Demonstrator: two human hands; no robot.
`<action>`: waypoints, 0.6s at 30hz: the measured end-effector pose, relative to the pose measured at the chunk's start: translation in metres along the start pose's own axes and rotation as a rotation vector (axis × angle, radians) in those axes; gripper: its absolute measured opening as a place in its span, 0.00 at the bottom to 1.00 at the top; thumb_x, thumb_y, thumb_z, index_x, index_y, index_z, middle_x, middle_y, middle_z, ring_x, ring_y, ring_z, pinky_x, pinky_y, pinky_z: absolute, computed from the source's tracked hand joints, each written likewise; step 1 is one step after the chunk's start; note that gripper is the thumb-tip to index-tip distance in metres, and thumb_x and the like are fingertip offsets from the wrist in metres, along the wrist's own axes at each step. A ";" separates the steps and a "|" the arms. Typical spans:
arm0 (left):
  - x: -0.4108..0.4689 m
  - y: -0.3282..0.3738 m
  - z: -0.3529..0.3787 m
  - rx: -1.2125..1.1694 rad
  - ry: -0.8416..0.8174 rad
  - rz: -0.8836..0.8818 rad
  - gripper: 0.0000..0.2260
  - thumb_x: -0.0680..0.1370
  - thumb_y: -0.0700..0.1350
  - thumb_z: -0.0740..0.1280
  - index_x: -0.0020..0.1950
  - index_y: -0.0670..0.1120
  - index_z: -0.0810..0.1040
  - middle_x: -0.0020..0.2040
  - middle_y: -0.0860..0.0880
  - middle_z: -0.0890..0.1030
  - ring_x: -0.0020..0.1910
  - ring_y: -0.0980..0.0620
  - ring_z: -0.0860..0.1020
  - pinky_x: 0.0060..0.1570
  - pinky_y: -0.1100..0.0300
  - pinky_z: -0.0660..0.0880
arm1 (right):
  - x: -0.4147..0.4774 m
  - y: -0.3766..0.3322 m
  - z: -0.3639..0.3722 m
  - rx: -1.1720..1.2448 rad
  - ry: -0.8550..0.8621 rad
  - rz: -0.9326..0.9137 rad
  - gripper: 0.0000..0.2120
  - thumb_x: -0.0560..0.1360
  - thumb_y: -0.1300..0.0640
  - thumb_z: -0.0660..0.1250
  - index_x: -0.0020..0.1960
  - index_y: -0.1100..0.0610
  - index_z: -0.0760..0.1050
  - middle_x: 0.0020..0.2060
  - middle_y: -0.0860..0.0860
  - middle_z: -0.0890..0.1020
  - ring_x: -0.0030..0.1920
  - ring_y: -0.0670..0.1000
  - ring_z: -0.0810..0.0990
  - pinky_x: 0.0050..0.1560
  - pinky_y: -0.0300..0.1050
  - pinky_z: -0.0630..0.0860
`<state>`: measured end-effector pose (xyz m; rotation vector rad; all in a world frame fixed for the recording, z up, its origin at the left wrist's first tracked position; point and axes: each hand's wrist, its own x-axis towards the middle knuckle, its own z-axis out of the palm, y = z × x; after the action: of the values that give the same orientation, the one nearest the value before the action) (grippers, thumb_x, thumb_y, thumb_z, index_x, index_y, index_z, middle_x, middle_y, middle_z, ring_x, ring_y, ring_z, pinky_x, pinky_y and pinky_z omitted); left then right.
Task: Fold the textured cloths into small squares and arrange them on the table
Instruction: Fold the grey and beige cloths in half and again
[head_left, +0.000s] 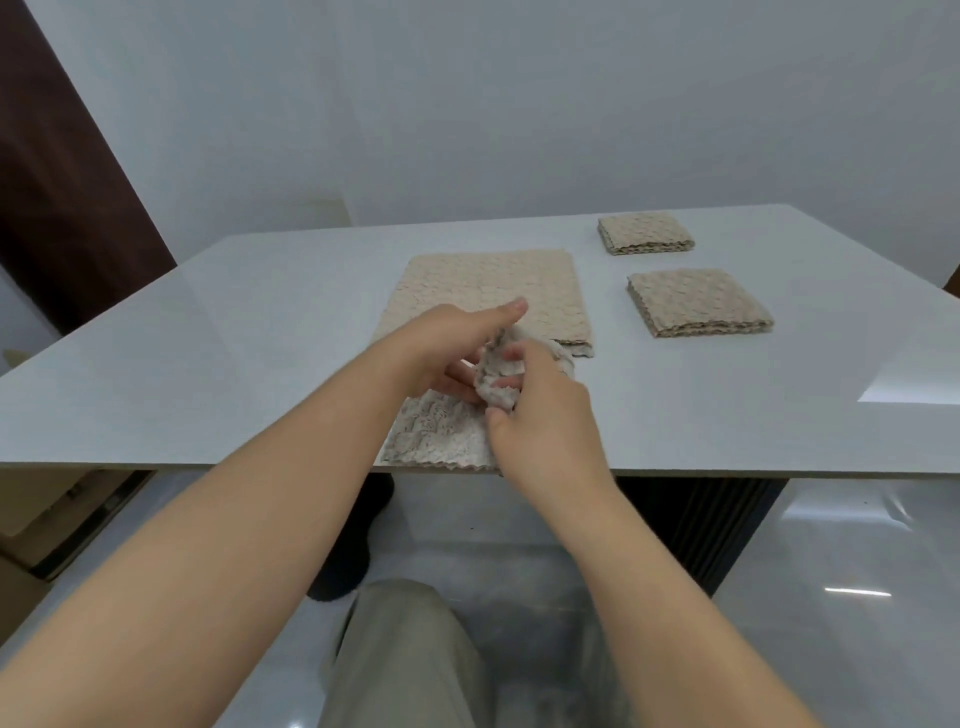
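A beige textured cloth (436, 436) lies at the near edge of the white table (208, 364), its pale underside up and its far part bunched between my hands. My left hand (441, 348) grips the bunched part from the left, thumb stretched forward. My right hand (545, 421) pinches the same bunch from the right. Behind them a stack of flat unfolded cloths (493, 286) lies on the table. Two folded squares sit at the right: a nearer one (698, 301) and a farther, smaller one (644, 234).
The table's near edge runs just below my hands. A dark table base (717, 525) stands under the right side. A dark door (57, 182) is at the left, and a glossy floor and my trouser leg (405, 660) show below.
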<state>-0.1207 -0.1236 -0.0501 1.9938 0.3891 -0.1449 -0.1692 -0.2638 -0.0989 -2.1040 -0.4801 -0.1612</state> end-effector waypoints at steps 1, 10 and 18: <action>0.002 -0.001 0.000 0.017 -0.004 -0.004 0.30 0.71 0.68 0.73 0.55 0.41 0.80 0.53 0.43 0.83 0.40 0.45 0.86 0.40 0.53 0.84 | -0.003 0.001 0.003 0.016 0.011 -0.007 0.21 0.76 0.65 0.66 0.65 0.51 0.67 0.52 0.49 0.80 0.54 0.49 0.79 0.48 0.42 0.73; 0.013 -0.012 0.003 -0.019 0.066 -0.032 0.08 0.79 0.43 0.72 0.48 0.38 0.82 0.37 0.44 0.83 0.30 0.50 0.81 0.28 0.61 0.76 | -0.013 0.008 0.027 -0.014 0.223 -0.319 0.18 0.70 0.73 0.68 0.50 0.54 0.67 0.47 0.48 0.70 0.42 0.45 0.64 0.40 0.41 0.64; 0.017 -0.031 -0.030 -0.142 0.102 -0.146 0.07 0.82 0.41 0.66 0.51 0.40 0.83 0.46 0.43 0.83 0.45 0.44 0.79 0.45 0.52 0.76 | -0.011 0.012 0.028 0.021 0.405 -0.522 0.08 0.77 0.60 0.71 0.51 0.61 0.75 0.48 0.51 0.77 0.50 0.52 0.76 0.50 0.47 0.74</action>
<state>-0.1175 -0.0809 -0.0676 1.8371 0.5950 -0.1049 -0.1769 -0.2496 -0.1266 -1.8185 -0.7642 -0.8585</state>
